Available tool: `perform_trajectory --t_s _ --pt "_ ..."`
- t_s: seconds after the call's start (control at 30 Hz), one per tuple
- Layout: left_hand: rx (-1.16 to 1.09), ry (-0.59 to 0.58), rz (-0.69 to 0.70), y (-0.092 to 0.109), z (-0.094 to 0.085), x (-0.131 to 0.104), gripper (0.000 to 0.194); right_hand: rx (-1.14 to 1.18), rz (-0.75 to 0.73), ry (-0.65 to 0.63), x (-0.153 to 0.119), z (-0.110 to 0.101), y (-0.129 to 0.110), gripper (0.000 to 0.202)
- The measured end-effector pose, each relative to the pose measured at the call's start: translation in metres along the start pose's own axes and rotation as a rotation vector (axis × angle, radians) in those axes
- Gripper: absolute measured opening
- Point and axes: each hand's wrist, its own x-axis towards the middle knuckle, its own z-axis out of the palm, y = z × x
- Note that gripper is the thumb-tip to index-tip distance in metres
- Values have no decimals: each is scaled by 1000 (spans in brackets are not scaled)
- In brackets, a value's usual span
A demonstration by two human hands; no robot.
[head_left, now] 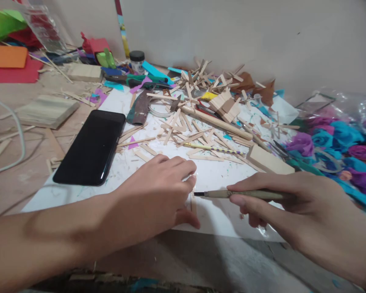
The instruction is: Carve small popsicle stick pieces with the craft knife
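The black phone (91, 148) lies face up on the left part of a white sheet (215, 175). To the right of the phone and nearer the person, the left hand (161, 191) is palm down on the sheet, fingers bent and thumb spread, over a narrow wooden strip (193, 206); how firmly the fingers press or pinch it cannot be told. Farther right of the phone, the right hand (299, 207) has its thumb and fingers closed around a slim carving tool (250, 194). The tool points left, its dark tip at the strip just beside the left fingers; whether it touches the wood is unclear. The two hands are apart. Beyond the left hand, to the phone's right, a patterned pencil (213, 149) lies among scattered wooden sticks (173, 128), and a hammer (213, 118) lies behind the pencil, its handle slanting toward a pale wooden block (270, 158). A clear tape roll (162, 108) sits near the phone's upper right, and a dark-lidded jar (137, 61) stands farther back. Purple and blue paper flowers (323, 138) are well to the phone's right. On its left are a flat wood piece (49, 110) and a white cable (22, 138).
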Motion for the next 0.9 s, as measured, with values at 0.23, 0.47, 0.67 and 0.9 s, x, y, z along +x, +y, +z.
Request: perform_trajectory --t_s 0.23,0.47,0.67,0.9 --pt "6 38 12 0 3 -4 50 64 131 82 -16 12 13 34" --pt "4 0 -5 3 -3 -1 47 88 140 88 -10 10 20 30" --pt "-12 25 2 0 0 -3 48 -70 -50 65 -6 3 17 22" --pt "-16 41 -1 1 4 -2 47 -68 -3 131 -13 10 18 25"
